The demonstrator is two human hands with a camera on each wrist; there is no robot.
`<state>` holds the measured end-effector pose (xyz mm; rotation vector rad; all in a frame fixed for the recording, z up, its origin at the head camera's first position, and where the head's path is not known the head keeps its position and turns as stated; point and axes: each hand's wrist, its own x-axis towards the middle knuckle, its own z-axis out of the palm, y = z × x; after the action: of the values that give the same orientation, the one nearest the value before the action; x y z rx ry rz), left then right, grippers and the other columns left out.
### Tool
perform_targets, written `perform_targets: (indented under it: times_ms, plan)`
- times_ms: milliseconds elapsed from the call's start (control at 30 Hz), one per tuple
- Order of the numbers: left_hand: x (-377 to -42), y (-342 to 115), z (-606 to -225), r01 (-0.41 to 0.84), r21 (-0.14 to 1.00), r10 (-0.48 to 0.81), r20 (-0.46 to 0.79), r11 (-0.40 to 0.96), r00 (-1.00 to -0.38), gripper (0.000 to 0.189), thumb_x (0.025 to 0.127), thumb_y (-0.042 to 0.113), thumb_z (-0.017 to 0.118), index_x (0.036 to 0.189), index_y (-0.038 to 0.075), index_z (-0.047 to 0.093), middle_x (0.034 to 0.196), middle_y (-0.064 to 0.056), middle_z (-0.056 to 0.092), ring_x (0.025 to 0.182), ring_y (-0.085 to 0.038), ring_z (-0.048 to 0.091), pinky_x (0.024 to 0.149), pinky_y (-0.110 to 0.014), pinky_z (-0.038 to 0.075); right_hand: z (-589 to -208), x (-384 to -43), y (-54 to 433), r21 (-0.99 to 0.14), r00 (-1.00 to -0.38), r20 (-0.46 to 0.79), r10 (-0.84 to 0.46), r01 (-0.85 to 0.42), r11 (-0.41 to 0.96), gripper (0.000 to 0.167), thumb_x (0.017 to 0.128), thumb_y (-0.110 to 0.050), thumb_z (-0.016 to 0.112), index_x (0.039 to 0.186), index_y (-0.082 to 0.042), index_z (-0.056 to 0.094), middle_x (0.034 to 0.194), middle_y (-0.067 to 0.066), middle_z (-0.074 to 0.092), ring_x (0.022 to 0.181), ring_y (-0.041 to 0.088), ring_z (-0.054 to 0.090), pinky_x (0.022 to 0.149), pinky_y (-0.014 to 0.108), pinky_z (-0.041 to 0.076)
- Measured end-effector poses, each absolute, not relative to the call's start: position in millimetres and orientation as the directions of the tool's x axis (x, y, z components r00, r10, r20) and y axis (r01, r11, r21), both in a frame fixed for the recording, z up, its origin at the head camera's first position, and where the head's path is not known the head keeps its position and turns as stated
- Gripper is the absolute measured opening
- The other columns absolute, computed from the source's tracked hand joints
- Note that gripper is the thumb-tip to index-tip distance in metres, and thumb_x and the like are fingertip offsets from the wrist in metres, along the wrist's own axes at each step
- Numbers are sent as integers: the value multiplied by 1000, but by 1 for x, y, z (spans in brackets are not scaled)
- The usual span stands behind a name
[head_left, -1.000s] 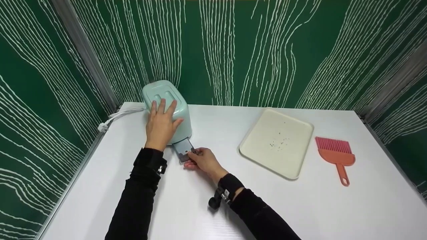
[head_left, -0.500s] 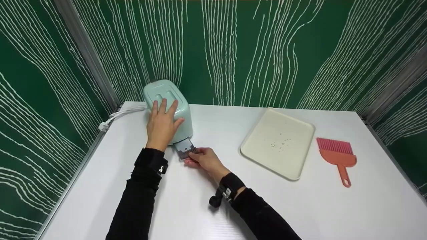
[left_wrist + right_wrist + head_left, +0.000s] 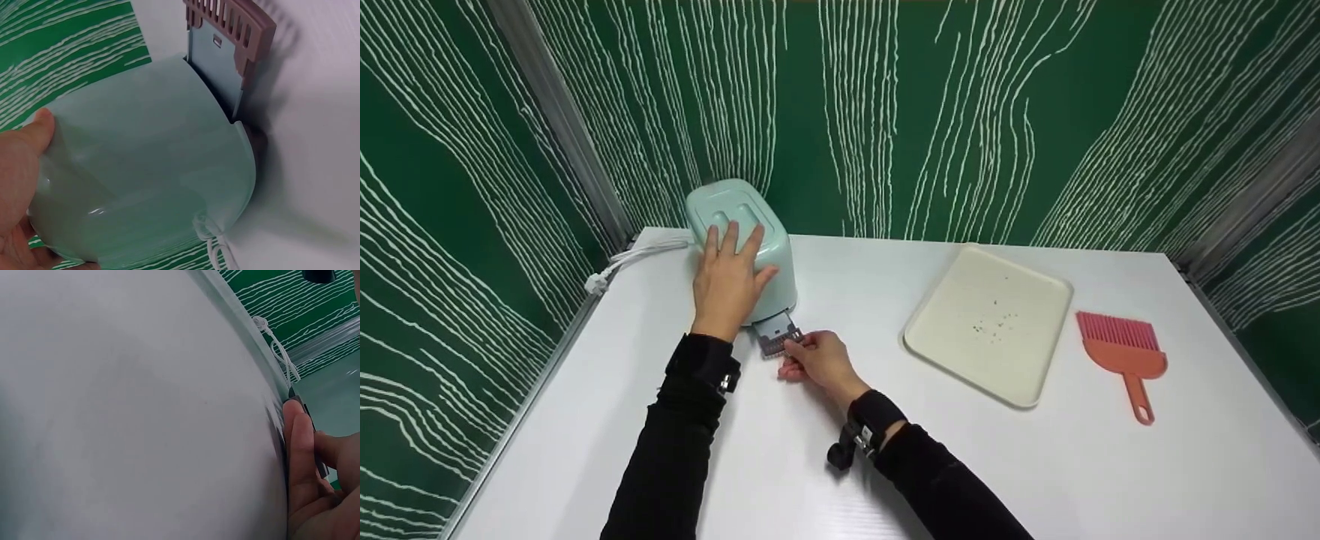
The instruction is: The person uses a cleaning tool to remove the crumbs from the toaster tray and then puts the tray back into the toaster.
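A mint-green toaster (image 3: 776, 281) stands at the back left of the white table. My left hand (image 3: 727, 289) rests on its top with the fingers spread. In the left wrist view the thumb (image 3: 42, 129) lies against the toaster's shell. From the toaster's near end sticks out a grey crumb tray (image 3: 774, 330) with a slotted front edge, well seen in the left wrist view. My right hand (image 3: 825, 367) pinches that edge at its right corner, thumb on top. In the right wrist view, the fingers (image 3: 302, 444) are under the thin tray, close to the tabletop.
A cream tray (image 3: 960, 337) with small dark specks on it lies right of centre. Farther right is an orange brush (image 3: 1125, 360) with pink bristles. The toaster's white cord and plug (image 3: 598, 283) lie at the table's back-left edge. Green walls (image 3: 930, 112) stand behind.
The crumb tray has slid a little farther into the toaster, with my right hand on it. My left hand stays on the toaster. The head view has shifted slightly.
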<state>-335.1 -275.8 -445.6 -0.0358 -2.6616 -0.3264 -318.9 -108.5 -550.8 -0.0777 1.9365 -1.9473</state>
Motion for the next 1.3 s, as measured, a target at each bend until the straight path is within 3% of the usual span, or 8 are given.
perform_targets:
  times_ms: [233, 467, 667, 967, 1300]
  plan:
    - [-336, -275, -444, 64, 225, -40, 430, 972, -902, 68, 103, 48, 67, 162, 21, 49, 170, -23, 39, 161, -51, 29, 125, -62, 39, -548, -324, -110, -975, -931, -215, -294, 191, 111, 22, 106, -13, 68, 89, -2, 62, 66, 4, 70, 53, 9, 70, 54, 23, 61]
    - [-336, -276, -444, 86, 200, -21, 479, 976, -878, 67, 102, 48, 69, 160, 19, 52, 167, -25, 43, 158, -52, 33, 127, -60, 37, -548, -332, -115, -976, -932, -216, -290, 202, 77, 20, 109, -9, 61, 91, 0, 61, 67, 4, 69, 53, 8, 69, 54, 20, 59]
    - [-337, -278, -445, 81, 188, -20, 484, 979, -875, 67, 102, 48, 69, 160, 18, 52, 167, -25, 44, 157, -53, 34, 127, -61, 37, -547, -334, -120, -976, -929, -218, -298, 214, 49, 18, 109, -8, 59, 101, 7, 63, 69, 5, 68, 54, 9, 69, 55, 22, 60]
    - [-335, -281, -449, 67, 205, -35, 454, 977, -890, 68, 102, 49, 67, 161, 19, 50, 169, -24, 41, 160, -52, 30, 130, -59, 31, -547, -334, -128, -978, -941, -207, -267, 188, 94, 22, 109, -11, 61, 89, -1, 62, 65, 4, 68, 50, 9, 68, 51, 23, 59]
    - [-337, -278, -449, 67, 214, -35, 439, 974, -898, 68, 103, 49, 66, 162, 21, 49, 170, -23, 39, 161, -51, 28, 130, -59, 31, -546, -342, -129, -971, -946, -234, -223, 217, 97, 20, 109, -11, 62, 91, -1, 61, 64, 4, 67, 49, 9, 67, 50, 23, 59]
